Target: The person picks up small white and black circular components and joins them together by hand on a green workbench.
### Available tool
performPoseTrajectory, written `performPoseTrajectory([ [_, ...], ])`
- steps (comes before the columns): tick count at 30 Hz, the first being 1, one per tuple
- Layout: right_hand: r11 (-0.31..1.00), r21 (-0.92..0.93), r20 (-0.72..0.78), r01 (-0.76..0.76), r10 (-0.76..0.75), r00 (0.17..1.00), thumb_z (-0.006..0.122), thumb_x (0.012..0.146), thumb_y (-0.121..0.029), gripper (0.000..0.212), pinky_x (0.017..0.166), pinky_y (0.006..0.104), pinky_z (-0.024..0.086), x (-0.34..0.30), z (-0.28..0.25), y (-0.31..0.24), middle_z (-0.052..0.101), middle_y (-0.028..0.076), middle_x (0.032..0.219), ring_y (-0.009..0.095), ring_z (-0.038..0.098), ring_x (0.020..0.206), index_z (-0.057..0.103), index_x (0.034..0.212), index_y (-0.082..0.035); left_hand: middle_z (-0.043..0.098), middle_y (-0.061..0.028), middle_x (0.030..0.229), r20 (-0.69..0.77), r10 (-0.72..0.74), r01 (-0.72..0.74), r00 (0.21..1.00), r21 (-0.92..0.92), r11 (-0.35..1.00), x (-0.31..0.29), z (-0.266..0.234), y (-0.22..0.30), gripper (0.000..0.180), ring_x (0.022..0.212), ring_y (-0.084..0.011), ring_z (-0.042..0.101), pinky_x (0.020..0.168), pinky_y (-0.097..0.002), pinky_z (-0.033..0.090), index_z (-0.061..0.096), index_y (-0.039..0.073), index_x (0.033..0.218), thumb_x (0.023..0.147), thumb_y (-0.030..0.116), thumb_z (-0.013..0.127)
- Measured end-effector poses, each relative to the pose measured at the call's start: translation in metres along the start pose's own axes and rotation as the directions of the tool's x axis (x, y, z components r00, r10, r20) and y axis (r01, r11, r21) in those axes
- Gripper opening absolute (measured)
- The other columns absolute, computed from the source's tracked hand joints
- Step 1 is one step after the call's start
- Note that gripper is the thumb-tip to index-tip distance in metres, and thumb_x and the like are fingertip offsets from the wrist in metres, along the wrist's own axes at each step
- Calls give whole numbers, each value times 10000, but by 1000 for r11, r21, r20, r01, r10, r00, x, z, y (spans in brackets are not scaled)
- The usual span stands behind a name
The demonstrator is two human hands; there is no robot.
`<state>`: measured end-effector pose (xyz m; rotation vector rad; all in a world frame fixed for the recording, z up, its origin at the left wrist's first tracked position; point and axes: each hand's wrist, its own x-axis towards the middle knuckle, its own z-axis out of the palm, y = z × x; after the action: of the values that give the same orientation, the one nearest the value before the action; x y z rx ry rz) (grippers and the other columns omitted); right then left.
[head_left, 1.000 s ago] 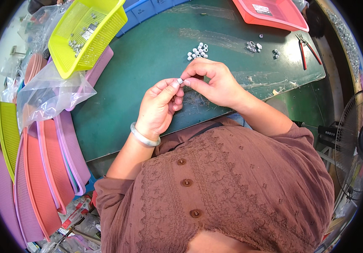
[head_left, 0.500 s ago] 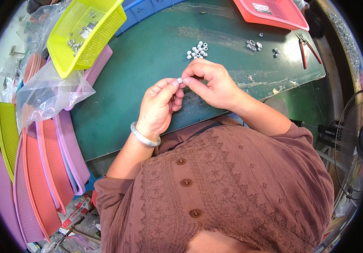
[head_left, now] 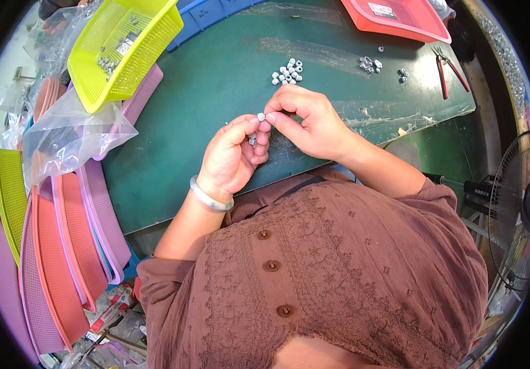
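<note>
Between the thumb and index finger of my left hand (head_left: 230, 147) is a small silver-grey bead (head_left: 261, 117). Lower in the same hand, a second grey bead (head_left: 253, 140) rests against the curled fingers. My right hand (head_left: 310, 121) is pinched at the right side of the upper bead, thumb and index finger meeting there; whether a thread or wire runs between them is too small to tell. Just beyond the hands, a pile of grey faceted beads (head_left: 288, 74) with holes lies on the green table (head_left: 173, 135).
Farther right lie a cluster of silver pieces (head_left: 370, 64), a few small beads (head_left: 403, 75) and red-handled pliers (head_left: 446, 71). A pink tray (head_left: 394, 24) and a blue bin (head_left: 206, 18) line the far side. A yellow-green basket (head_left: 96, 80), a plastic bag (head_left: 71, 138) and stacked baskets (head_left: 62, 258) crowd the left.
The left thumb has shifted, so the upper bead shows more fully and a second bead has come into sight among the left fingers. The right hand stays pinched beside them.
</note>
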<state>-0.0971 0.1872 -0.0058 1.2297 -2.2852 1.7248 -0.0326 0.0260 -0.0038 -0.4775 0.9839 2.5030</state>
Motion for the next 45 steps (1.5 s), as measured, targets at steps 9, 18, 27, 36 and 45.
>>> performPoseTrajectory([
  [9,996,46,20,-82,81,997,585,764,-5,20,604,256,437,0,-1,-4,566,62,739,153,552,679,574,781,-4,520,-6,694,-7,43,-43,999,70,997,0,-1,-1,137,572,-91,443,494,-206,348,546,38,832,862,158,489],
  [18,994,-53,-10,98,-98,995,611,706,17,83,599,276,446,1,-2,2,564,75,750,199,555,689,559,763,-13,541,-8,699,-70,277,-245,958,295,924,-2,4,-8,126,570,-74,455,492,-187,351,587,21,880,868,126,518],
  [27,964,-153,-25,218,-224,974,634,680,19,116,602,288,452,-2,-3,3,559,77,791,217,556,714,580,774,-21,556,30,705,-104,353,-281,930,419,863,-6,9,-11,132,551,-14,437,486,-150,339,621,25,926,833,115,593],
  [36,984,158,15,-87,86,996,609,733,7,59,605,239,427,-7,-3,1,557,50,779,133,533,695,577,779,-9,579,16,753,14,552,-430,834,643,634,-5,7,-18,175,588,-21,458,516,-142,347,621,14,987,821,64,596],
  [45,892,337,113,-302,280,953,588,775,-50,51,612,206,413,-7,-4,0,542,5,771,67,493,690,571,784,-4,598,-20,789,140,654,-538,743,707,460,-1,2,-21,201,709,-67,509,643,-189,411,637,22,982,784,7,609],
])
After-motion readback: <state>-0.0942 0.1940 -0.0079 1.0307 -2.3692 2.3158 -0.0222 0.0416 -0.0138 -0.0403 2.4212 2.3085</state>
